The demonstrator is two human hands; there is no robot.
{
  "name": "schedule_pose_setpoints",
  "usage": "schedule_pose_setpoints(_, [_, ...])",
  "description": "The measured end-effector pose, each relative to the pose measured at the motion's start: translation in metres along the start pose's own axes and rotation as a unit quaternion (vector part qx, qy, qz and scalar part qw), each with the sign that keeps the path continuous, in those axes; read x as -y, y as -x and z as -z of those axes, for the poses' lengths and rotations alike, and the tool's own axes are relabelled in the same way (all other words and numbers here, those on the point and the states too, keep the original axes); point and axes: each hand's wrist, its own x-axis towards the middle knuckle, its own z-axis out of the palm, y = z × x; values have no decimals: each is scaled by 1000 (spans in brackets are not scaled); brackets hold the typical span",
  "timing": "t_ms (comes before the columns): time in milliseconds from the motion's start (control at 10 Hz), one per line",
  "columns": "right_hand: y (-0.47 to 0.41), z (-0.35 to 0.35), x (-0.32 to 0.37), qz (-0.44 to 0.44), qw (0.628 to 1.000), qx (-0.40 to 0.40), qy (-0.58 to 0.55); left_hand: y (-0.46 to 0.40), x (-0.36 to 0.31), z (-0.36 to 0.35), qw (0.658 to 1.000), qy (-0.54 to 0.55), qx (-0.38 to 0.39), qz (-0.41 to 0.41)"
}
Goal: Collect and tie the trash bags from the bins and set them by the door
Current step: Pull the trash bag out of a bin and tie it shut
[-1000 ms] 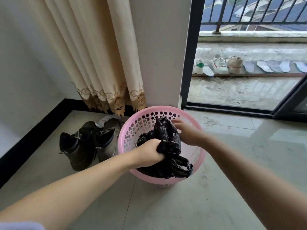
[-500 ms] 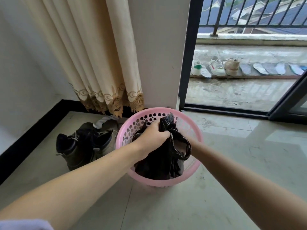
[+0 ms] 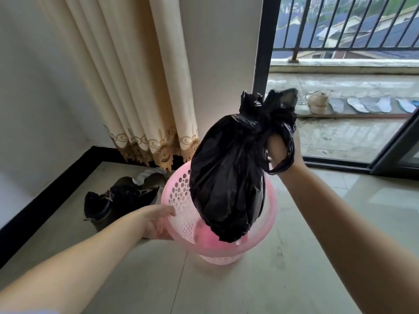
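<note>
Both forearms reached in from the bottom edge over the tiled floor [image 3: 226, 286]. Left hand [image 3: 158, 223] rested on the near-left rim of the pink perforated bin [image 3: 181, 200], thumb over the rim, fingers against the outer wall; a light grip on the bin, nothing else held. Right hand [image 3: 283, 148] was raised above the bin's right side, fingers curled through the loops at the tied neck of the black trash bag [image 3: 226, 177], gripping it. Most of that hand was hidden behind the plastic.

The bag hung from the right hand, full and rounded, knotted at the top with two loose ears sticking up. Its bottom tip sat inside the bin opening, low over the near inner wall; couldn't tell if it touched the bin. Bin stood upright on the floor, mid-frame.

Just beside the bin on its left, a pair of dark boots [image 3: 118, 200] on the floor, with a bit of grey cloth behind them. Past those, a black skirting strip ran along the wall, and a cream curtain [image 3: 136, 87] with a brown embroidered hem hung down to near the floor in the corner.

Far right: dark sliding-door frame [image 3: 263, 41], door open onto a balcony. A beige shoe [image 3: 317, 102] and a row of insoles [image 3: 371, 104] lay along the balcony ledge. Metal railing [image 3: 351, 26] behind, rooftops beyond.
</note>
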Motion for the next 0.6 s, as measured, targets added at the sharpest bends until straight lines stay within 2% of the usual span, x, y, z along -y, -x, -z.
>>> schedule_pose_setpoints(100, [19,9,42,117,952,41,-279,-3,-7,-4,997,71,16,12])
schedule_pose_setpoints(200, [25,25,61,200,928,19,-315,-8,-19,-20,988,146,12,-45])
schedule_pose_setpoints(300, [28,44,60,187,948,-15,-258,-6,-32,-41,962,264,19,-69])
schedule_pose_setpoints(400, [35,60,40,135,985,-54,-93,-10,-40,-64,930,356,39,-83])
schedule_pose_setpoints(500, [33,77,5,72,986,-76,126,-17,-43,-81,919,379,66,-85])
schedule_pose_setpoints(600, [39,81,-32,-1,987,-53,153,-21,-43,-88,917,383,75,-85])
